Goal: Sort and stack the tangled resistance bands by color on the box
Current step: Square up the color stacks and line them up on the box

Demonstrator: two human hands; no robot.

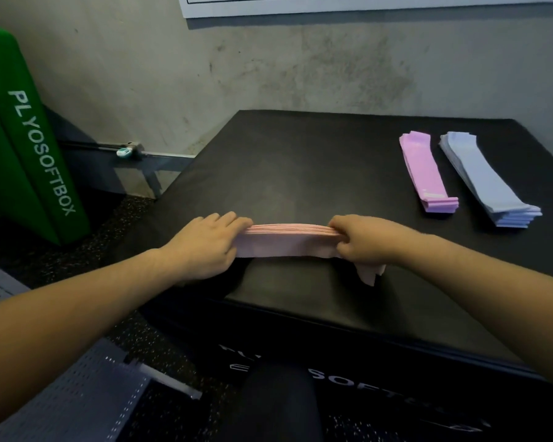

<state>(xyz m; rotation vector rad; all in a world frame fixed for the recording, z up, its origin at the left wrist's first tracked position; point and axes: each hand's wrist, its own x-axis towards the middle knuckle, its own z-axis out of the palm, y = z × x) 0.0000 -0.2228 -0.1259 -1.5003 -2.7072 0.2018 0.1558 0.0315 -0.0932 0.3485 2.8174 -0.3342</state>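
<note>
Both hands at frame centre: left hand point(209, 242) and right hand point(363, 239) each grip an end of the pale pink rubber band stack point(286, 242) on the black padded box point(300, 173); purple stack point(426, 172) and light blue stack point(489, 180) sit upper right.

One view only: a wide-angle camera worn on the person's head. It faces forward and downward, toward a black box point(300, 173) set against a concrete wall point(268, 68). The camera sits close above the near edge of the box; both forearms enter from the bottom corners, and the left hand point(205, 247) and right hand point(367, 240) lie near frame centre. Lens distortion bends straight edges toward the borders. The field reaches the floor point(131, 212) at left and the person's own leg point(278, 406) at bottom centre.
</note>
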